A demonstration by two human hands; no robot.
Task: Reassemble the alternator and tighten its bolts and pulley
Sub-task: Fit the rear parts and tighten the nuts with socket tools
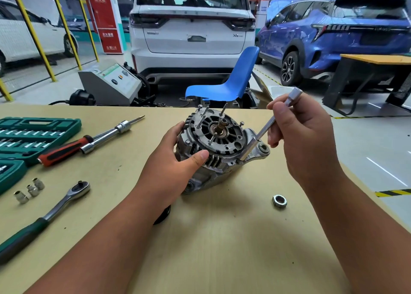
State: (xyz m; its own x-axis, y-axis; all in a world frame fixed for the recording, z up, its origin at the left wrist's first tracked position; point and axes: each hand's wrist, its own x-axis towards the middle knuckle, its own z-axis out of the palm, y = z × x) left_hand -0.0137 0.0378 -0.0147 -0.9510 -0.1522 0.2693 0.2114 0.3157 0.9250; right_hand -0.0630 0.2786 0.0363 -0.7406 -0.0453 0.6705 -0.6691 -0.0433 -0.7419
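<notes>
- Our left hand (175, 167) gripped the alternator (222, 138) on the counter (222, 238), with the fingers (200, 157) curled round its near-left rim.
- Our right hand (304, 142) pinched the socket extension (264, 130) in closed fingers. Its long axis slanted down-left from the hand to the housing's near-right edge, seated over a bolt, we judged.
- The right hand lay nearer that bolt, so the turn belonged to it.

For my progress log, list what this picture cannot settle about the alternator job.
Head view:
- What lies under the tip of the silver socket bar: covered by the socket.
- Black round part: mostly hidden by the left forearm.
- Green plastic socket case: cut by the left edge; size markings too small.
</notes>
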